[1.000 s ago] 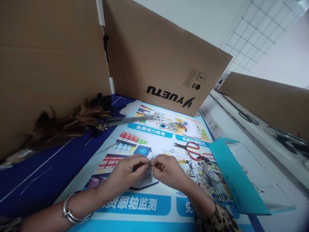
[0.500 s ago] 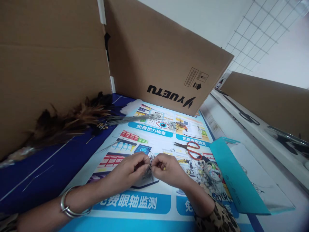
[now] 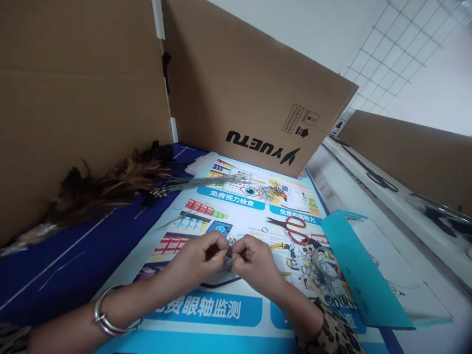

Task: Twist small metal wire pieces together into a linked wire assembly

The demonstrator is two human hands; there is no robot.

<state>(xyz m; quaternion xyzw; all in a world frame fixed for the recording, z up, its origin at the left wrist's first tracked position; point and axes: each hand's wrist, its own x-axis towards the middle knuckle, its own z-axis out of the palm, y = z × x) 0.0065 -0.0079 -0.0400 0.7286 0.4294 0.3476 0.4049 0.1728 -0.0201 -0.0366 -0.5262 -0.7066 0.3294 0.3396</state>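
Note:
Close together over the printed sheet (image 3: 206,322), both hands pinch a small, dark, wiry piece (image 3: 228,260) between them. My left hand (image 3: 208,255), with a silver bangle (image 3: 103,314) on its wrist, is closed on the piece's left side. On the right side, the thumb and fingers of my right hand (image 3: 256,258) are closed on the same piece. Its exact kind is too small and blurred to make out. Orange-handled scissors (image 3: 295,231) lie beyond my right hand. A heap of small rings and wire bits (image 3: 313,270) spreads to its right.
Brown feathers (image 3: 114,177) lie along the left cardboard panel (image 3: 81,73), beside a bundle of thin metal wires (image 3: 199,183). A large cardboard panel (image 3: 258,88) stands at the back. On the right, a teal folder (image 3: 363,270) lies open with small wire pieces on it.
My right hand has turned slightly, and more of the dark piece shows below the fingertips. Both hands stay in nearly the same place.

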